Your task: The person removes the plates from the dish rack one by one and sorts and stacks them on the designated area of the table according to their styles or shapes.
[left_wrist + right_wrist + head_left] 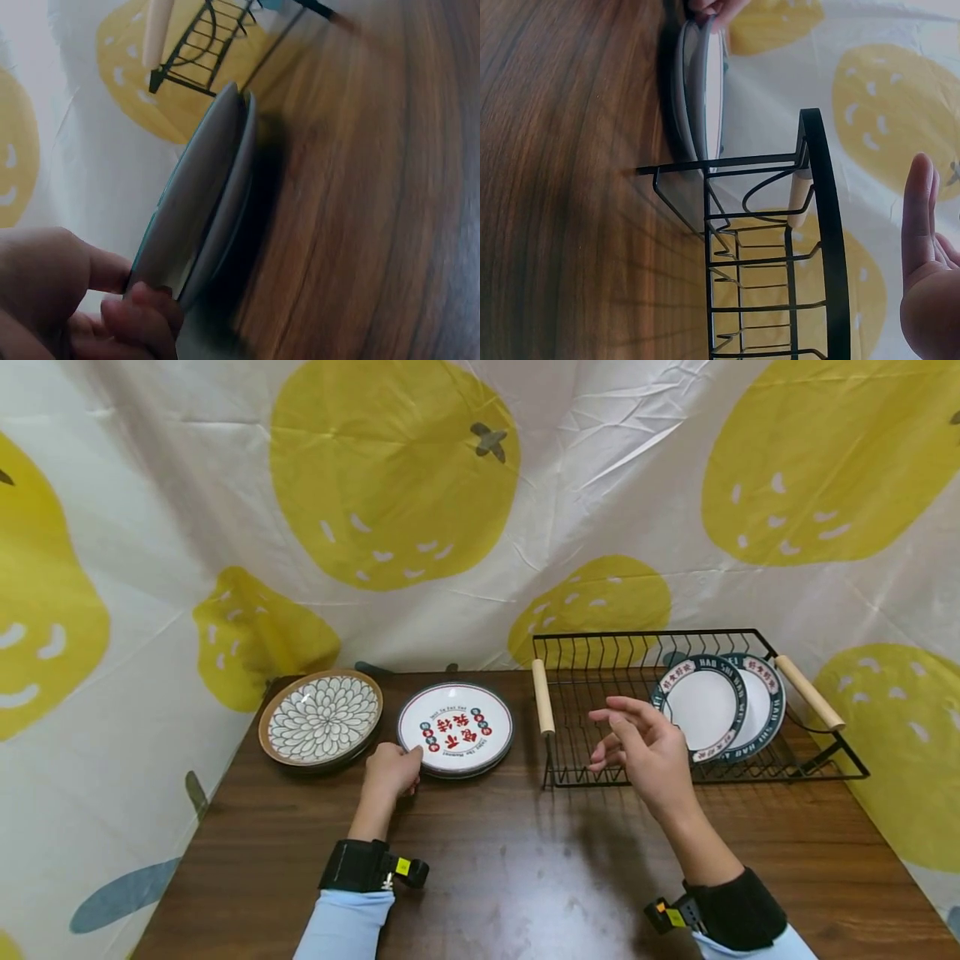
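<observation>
My left hand [393, 770] pinches the near-left rim of the top plate [456, 727], a white one with red characters in its middle. In the left wrist view the thumb lies on the upper side of this plate [187, 187] and the fingers curl under its rim, with a second plate [225, 217] just below. My right hand [647, 756] is raised in front of the black wire dish rack [585, 710], fingers loosely bent and holding nothing. Two white plates with dark green patterned rims [701, 706] lean in the rack's right part.
To the left sits a stack of brown-rimmed plates [322, 720] with a petal pattern. The rack has wooden handles [543, 696] at both ends. A fruit-print cloth [420, 527] hangs behind the brown wooden table [480, 860].
</observation>
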Demonstrator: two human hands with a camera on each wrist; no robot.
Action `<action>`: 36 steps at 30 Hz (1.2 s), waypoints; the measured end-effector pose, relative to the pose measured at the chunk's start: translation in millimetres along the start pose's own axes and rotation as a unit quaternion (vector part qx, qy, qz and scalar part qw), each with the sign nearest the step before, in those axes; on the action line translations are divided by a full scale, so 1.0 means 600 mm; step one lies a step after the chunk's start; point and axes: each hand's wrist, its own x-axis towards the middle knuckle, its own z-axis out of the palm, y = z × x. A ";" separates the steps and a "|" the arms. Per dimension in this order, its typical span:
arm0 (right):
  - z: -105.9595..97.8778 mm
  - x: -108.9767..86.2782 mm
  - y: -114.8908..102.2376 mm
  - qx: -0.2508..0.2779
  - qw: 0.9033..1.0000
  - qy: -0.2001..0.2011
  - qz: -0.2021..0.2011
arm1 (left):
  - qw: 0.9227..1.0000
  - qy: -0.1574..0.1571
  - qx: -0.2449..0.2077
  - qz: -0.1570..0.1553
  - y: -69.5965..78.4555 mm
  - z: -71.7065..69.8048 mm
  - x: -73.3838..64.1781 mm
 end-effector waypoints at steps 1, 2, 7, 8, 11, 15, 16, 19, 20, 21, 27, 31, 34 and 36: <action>0.000 0.000 0.000 0.000 1.000 0.000 0.000 | 0.999 0.002 0.036 0.008 -0.011 0.001 0.013; -0.001 0.001 0.001 0.000 1.000 0.000 0.000 | 0.998 0.006 0.065 0.015 -0.020 0.003 0.024; -0.009 0.003 0.005 -0.006 1.000 -0.003 0.008 | 0.992 0.020 0.119 0.036 -0.013 0.000 0.005; -0.014 0.003 0.006 -0.011 1.000 -0.002 0.010 | 0.992 0.023 0.119 0.037 -0.002 -0.001 -0.010; -0.031 0.004 0.007 -0.045 0.999 0.003 0.017 | 0.992 0.031 0.112 0.052 0.017 0.002 -0.032; -0.061 0.010 0.003 -0.106 0.994 0.020 0.034 | 0.994 0.035 0.087 0.063 0.031 0.006 -0.040; -0.069 0.013 0.002 -0.126 0.991 0.026 0.036 | 0.994 0.036 0.080 0.063 0.034 0.006 -0.041; -0.099 0.021 0.003 -0.216 0.975 0.052 0.034 | 0.996 0.038 0.052 0.069 0.043 0.005 -0.043; -0.109 0.023 0.004 -0.253 0.965 0.062 0.029 | 0.996 0.037 0.041 0.075 0.046 0.004 -0.043; -0.121 0.025 0.006 -0.293 0.953 0.072 0.027 | 0.996 0.033 0.028 0.081 0.049 0.004 -0.044; -0.169 0.038 0.018 -0.431 0.890 0.121 0.084 | 0.990 0.007 -0.045 0.134 0.066 -0.005 -0.059; -0.192 0.045 0.028 -0.442 0.872 0.126 0.170 | 0.984 0.010 -0.076 0.161 0.080 -0.009 -0.078; -0.205 0.049 0.037 -0.443 0.865 0.124 0.201 | 0.976 0.004 -0.127 0.177 0.089 -0.010 -0.088; -0.210 0.052 0.043 -0.447 0.861 0.126 0.205 | 0.970 0.000 -0.156 0.189 0.093 -0.011 -0.093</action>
